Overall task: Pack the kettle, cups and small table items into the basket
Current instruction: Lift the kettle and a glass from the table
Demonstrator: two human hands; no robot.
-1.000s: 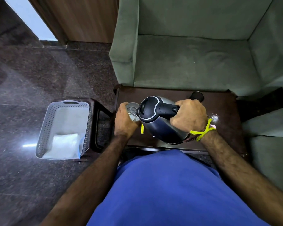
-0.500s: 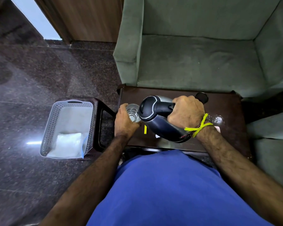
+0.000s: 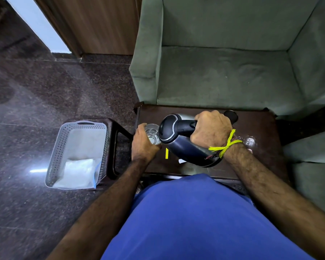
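Note:
My right hand [image 3: 211, 129] grips the black handle of a dark steel kettle [image 3: 188, 150], which is tilted with its lid end toward the left. My left hand [image 3: 143, 144] holds a clear glass [image 3: 152, 133] just under the kettle's spout end, above the left part of the dark wooden table [image 3: 261, 128]. A second clear glass [image 3: 249, 141] stands on the table right of my right wrist. A small yellow strip [image 3: 166, 153] and a white scrap [image 3: 181, 161] lie on the table below the kettle. The grey perforated basket [image 3: 56, 156] sits at the left on a dark stool and holds a white packet [image 3: 78, 172].
A green armchair [image 3: 223, 72] stands right behind the table. A round black object [image 3: 232, 115] lies at the table's back edge. The basket's stool [image 3: 118, 132] stands close to the table's left side. Dark polished floor [image 3: 36, 91] stretches to the left.
The kettle has tipped a little further toward the glass. Both hands keep their grips. The view has shifted slightly.

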